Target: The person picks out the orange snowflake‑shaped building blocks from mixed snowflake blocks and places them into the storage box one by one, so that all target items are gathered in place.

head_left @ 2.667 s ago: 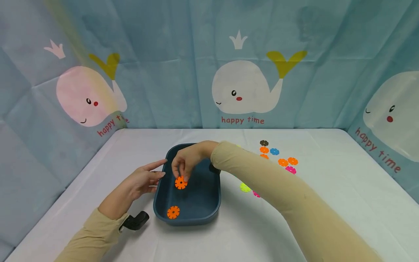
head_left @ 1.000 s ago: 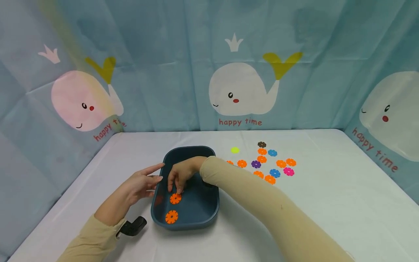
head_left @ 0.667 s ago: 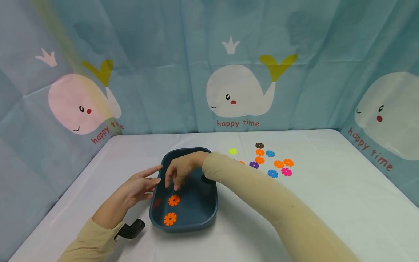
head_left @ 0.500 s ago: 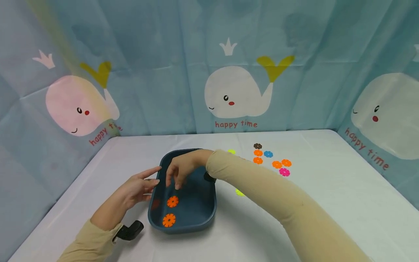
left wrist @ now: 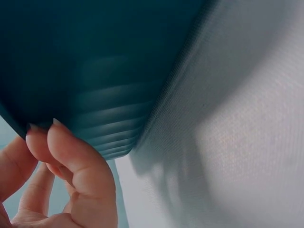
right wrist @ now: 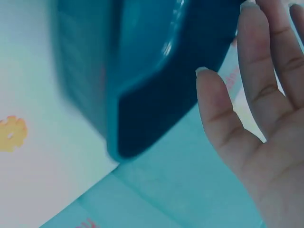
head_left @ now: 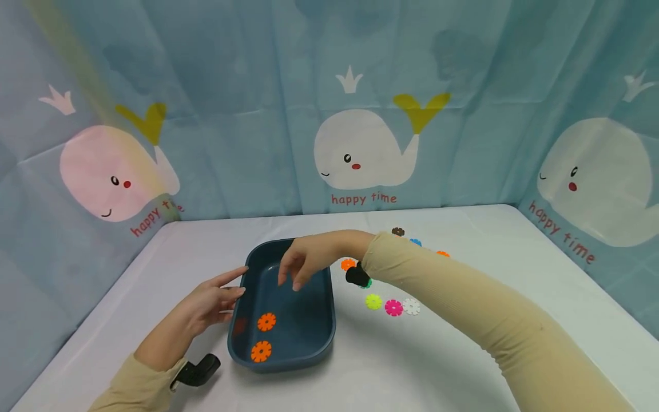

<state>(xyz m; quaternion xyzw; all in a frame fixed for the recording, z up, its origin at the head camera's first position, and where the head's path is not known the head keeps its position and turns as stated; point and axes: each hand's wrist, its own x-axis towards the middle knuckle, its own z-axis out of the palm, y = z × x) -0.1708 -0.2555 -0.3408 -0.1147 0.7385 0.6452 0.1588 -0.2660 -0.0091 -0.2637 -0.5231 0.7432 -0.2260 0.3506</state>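
My left hand (head_left: 208, 306) rests its fingertips on the left side of a dark blue plastic tub (head_left: 304, 323). In the left wrist view, its fingers (left wrist: 78, 159) touch the tub wall close to the rim. Over the tub's far part, my right hand (head_left: 316, 254) hangs with loosely bent fingers and holds nothing. The right wrist view shows that hand's thumb and fingers (right wrist: 213, 107) apart beside the tub (right wrist: 114, 128). On the tub floor, along the left wall, lie two orange notched discs: a nearer disc (head_left: 261, 351) and a farther disc (head_left: 266, 322).
Right of the tub, several notched discs lie on the white table: a yellow disc (head_left: 373, 301), a pink disc (head_left: 393, 307), a white disc (head_left: 411, 306), an orange disc (head_left: 348, 264) and a brown disc (head_left: 398, 232). My right sleeve (head_left: 453, 292) hides others. A whale-print curtain (head_left: 247, 171) stands behind.
My right hand set an orange disc on the tub floor behind the first one, let it go, then rose and moved right. My left hand stayed at the tub. The head view shifted slightly.
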